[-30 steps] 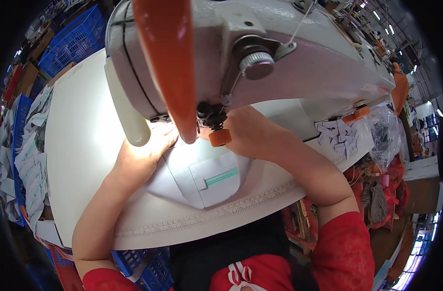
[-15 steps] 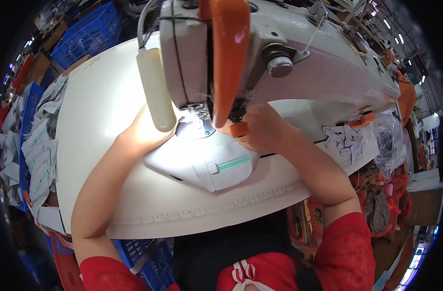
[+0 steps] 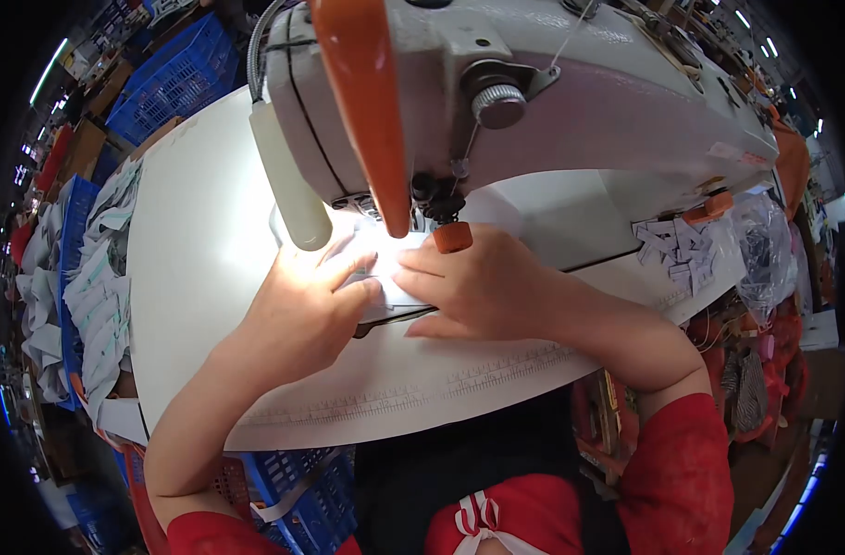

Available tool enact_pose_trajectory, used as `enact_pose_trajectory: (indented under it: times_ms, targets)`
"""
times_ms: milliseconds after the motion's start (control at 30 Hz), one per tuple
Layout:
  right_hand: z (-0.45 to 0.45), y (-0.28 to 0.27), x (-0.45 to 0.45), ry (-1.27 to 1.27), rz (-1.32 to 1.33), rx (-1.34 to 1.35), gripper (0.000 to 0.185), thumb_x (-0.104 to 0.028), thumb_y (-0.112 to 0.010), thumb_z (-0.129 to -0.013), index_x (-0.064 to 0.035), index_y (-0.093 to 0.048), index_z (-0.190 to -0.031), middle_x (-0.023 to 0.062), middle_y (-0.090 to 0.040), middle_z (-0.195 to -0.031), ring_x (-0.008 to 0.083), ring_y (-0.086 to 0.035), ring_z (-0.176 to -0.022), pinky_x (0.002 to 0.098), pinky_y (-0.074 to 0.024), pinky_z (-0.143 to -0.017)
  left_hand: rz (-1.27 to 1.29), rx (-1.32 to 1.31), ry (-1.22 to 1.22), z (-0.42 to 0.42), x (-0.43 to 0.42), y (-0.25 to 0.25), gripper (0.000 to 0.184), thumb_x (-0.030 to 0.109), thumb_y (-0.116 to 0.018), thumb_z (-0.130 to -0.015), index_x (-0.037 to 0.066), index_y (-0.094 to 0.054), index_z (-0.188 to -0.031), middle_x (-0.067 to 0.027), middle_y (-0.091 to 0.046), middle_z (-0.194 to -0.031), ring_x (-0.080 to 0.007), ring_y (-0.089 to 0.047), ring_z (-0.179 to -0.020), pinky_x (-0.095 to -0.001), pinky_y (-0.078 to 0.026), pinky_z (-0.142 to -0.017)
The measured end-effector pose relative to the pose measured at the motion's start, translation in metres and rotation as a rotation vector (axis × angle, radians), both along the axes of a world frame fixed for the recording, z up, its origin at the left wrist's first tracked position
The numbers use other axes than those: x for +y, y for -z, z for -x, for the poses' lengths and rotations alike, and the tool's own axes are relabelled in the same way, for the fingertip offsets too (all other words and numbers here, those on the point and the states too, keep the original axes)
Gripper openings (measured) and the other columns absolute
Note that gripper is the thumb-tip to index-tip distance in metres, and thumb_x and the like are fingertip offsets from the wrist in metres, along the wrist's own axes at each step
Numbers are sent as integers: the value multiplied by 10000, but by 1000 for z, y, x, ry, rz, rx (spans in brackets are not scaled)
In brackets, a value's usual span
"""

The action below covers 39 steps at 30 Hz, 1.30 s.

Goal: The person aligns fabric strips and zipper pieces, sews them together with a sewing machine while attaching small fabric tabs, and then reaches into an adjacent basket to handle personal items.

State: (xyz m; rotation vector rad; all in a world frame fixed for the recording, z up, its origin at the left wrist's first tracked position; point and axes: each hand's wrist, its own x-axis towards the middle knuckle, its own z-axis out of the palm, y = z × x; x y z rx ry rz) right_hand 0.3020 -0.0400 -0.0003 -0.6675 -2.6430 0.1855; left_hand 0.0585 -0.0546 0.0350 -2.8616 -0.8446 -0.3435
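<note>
Under the head of a white sewing machine (image 3: 571, 116), a light fabric piece (image 3: 397, 294) lies on the table, brightly lit. My left hand (image 3: 307, 310) rests at its left side, fingers stretched toward the needle area, thumb apart from the index finger. From the right, my right hand (image 3: 483, 289) lies over the fabric with fingers spread, just below an orange knob (image 3: 453, 238). Both hands touch the piece and cover much of it. An orange bar (image 3: 362, 111) on the machine's front hides the needle. Glare washes out the left fingertips.
A cream lamp (image 3: 293, 190) hangs left of the needle area. Printed ruler marks run along the front of the white table (image 3: 196, 240). Small labels (image 3: 677, 250) and a clear plastic bag (image 3: 760, 250) are at right. Blue crates (image 3: 177, 79) and piled fabric pieces (image 3: 99, 296) stand left.
The fabric's flap with the green zipper strip no longer shows near the table front. Both hands have come nearer to me and closer together over the piece. The camera view has shifted.
</note>
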Motion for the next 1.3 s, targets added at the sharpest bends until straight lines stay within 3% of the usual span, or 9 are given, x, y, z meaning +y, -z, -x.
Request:
enact_pose_trajectory:
  times_ms: [133,500,667,1300]
  targets:
    - [-1,7,6,48,-28,-147,362,-231,-720,-787,-84,-632,-1106,50,-646,-1128,219,-612,-942,360,-488,-769,178,-81,-31,5,5,11,144,59,-676,-801,35,-637,-938,-91,-676,-1134,-241,-641,-830,-329,-527,-732]
    - [-11,5,16,54,-69,-129,362,-195,-724,-758,-123,-668,-1108,20,-642,-1057,226,-570,-878,349,-464,-762,33,-219,-35,-3,4,35,179,43,-657,-799,21,-663,-976,-98,-699,-1097,-218,-671,-873,-311,-532,-661]
    - [-13,3,21,14,-63,-69,364,-180,-727,-750,-151,-688,-1111,12,-646,-1021,220,-558,-822,333,-452,-728,6,-216,-54,-5,3,34,215,44,-654,-790,15,-665,-1003,-98,-695,-1105,-223,-668,-866,-316,-530,-673]
    - [-13,6,31,27,-51,-29,350,-128,-703,-777,-96,-684,-1124,41,-667,-997,254,-606,-788,355,-472,-685,147,-328,-96,1,13,44,199,65,-650,-861,15,-658,-1053,-88,-681,-1143,-256,-638,-853,-368,-507,-779]
